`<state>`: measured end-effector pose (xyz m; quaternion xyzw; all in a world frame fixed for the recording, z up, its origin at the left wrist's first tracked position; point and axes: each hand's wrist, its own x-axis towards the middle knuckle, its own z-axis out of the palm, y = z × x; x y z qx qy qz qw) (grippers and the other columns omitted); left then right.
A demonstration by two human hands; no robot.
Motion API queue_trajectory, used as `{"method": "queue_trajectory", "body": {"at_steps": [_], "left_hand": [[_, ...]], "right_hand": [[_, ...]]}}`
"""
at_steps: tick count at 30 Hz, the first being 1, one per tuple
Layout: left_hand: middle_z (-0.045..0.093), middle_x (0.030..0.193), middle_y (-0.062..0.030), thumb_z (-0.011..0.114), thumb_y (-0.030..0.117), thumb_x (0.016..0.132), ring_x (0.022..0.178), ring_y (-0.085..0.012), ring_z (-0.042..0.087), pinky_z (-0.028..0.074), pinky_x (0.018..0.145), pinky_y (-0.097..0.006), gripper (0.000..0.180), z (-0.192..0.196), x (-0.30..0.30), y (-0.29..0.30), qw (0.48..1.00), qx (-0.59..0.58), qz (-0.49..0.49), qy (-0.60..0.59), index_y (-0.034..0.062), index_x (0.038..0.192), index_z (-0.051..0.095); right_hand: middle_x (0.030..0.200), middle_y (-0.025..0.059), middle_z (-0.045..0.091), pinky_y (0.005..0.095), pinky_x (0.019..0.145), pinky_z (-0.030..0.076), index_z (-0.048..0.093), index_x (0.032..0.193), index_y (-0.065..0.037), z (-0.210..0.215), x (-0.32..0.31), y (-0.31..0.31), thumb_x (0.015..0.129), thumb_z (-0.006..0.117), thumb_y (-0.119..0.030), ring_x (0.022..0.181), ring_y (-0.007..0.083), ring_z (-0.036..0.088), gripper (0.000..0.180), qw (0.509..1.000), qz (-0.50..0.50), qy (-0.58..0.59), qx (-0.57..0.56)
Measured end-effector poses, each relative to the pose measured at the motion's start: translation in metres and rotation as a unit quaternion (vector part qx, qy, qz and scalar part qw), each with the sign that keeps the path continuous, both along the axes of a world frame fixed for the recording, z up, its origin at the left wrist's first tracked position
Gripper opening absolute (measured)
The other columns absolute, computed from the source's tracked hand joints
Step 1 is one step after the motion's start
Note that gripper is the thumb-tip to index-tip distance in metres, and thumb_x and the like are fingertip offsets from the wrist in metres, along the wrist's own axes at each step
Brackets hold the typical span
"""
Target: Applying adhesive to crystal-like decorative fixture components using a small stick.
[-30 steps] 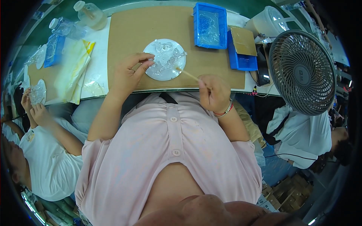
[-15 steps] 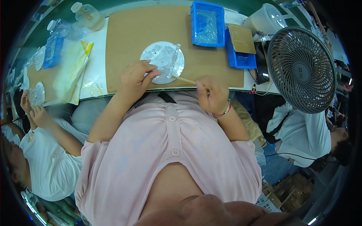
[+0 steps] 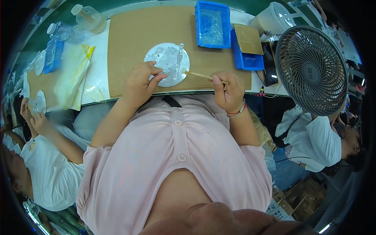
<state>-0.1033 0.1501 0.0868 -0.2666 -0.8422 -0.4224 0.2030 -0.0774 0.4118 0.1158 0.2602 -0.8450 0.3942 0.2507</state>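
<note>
A round clear plastic disc (image 3: 169,62) with small transparent pieces on it lies on the brown cardboard mat (image 3: 133,39). My left hand (image 3: 140,81) rests on the disc's near left edge, fingers pinching one of the clear pieces. My right hand (image 3: 228,90) grips a thin wooden stick (image 3: 199,75) whose tip reaches the disc's right edge.
Two blue trays (image 3: 212,24) (image 3: 244,58) stand behind the disc, the right one under a cardboard piece. A table fan (image 3: 311,70) stands at the right, a white tub (image 3: 274,17) behind it. Bottles (image 3: 88,17) and plastic bags (image 3: 72,74) lie left. Other people work at both sides.
My left hand has slid along the disc's near edge and the stick's tip has shifted to the disc's right edge. The view has tilted slightly.
</note>
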Motion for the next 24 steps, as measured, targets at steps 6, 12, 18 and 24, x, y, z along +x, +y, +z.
{"method": "queue_trajectory", "body": {"at_steps": [6, 12, 18, 24], "left_hand": [[0.065, 0.079, -0.0060, 0.079, 0.013, 0.073, 0.087, -0.0274, 0.067, 0.052, 0.072, -0.037, 0.018, -0.003, -0.002, 0.003, 1.000, 0.006, -0.002, -0.002, 0.0077, 0.082, 0.063], [0.067, 0.083, -0.0109, 0.080, 0.005, 0.071, 0.090, -0.0297, 0.067, 0.053, 0.077, -0.037, 0.021, 0.001, -0.001, 0.004, 1.000, -0.017, -0.003, 0.003, 0.0044, 0.084, 0.063], [0.067, 0.083, -0.0107, 0.080, 0.006, 0.072, 0.089, -0.0297, 0.067, 0.053, 0.076, -0.037, 0.021, -0.002, -0.003, 0.009, 1.000, -0.005, -0.006, 0.007, 0.0041, 0.084, 0.063], [0.067, 0.082, -0.0105, 0.080, 0.005, 0.072, 0.089, -0.0299, 0.067, 0.053, 0.075, -0.037, 0.021, -0.004, -0.004, 0.011, 1.000, 0.010, -0.007, -0.001, 0.0038, 0.084, 0.063]], "right_hand": [[0.076, 0.0119, 0.066, 0.0289, 0.055, 0.046, 0.059, 0.087, -0.001, -0.004, -0.013, -0.004, 0.088, 0.061, -0.002, 0.059, 0.0229, 0.061, 0.002, 0.999, -0.054, -0.006, -0.002], [0.076, 0.0122, 0.066, 0.0287, 0.057, 0.047, 0.059, 0.087, 0.000, 0.004, 0.007, -0.007, 0.088, 0.060, -0.002, 0.061, 0.0219, 0.062, 0.002, 1.000, 0.007, -0.026, -0.013], [0.078, 0.0124, 0.067, 0.0291, 0.057, 0.048, 0.059, 0.087, 0.000, 0.005, 0.003, -0.008, 0.088, 0.060, -0.001, 0.062, 0.0236, 0.063, 0.002, 0.997, -0.062, -0.038, 0.021], [0.079, 0.0145, 0.067, 0.0296, 0.060, 0.050, 0.058, 0.088, 0.000, 0.000, 0.010, -0.011, 0.088, 0.059, -0.001, 0.065, 0.0270, 0.064, 0.002, 1.000, 0.019, -0.016, 0.000]]}}
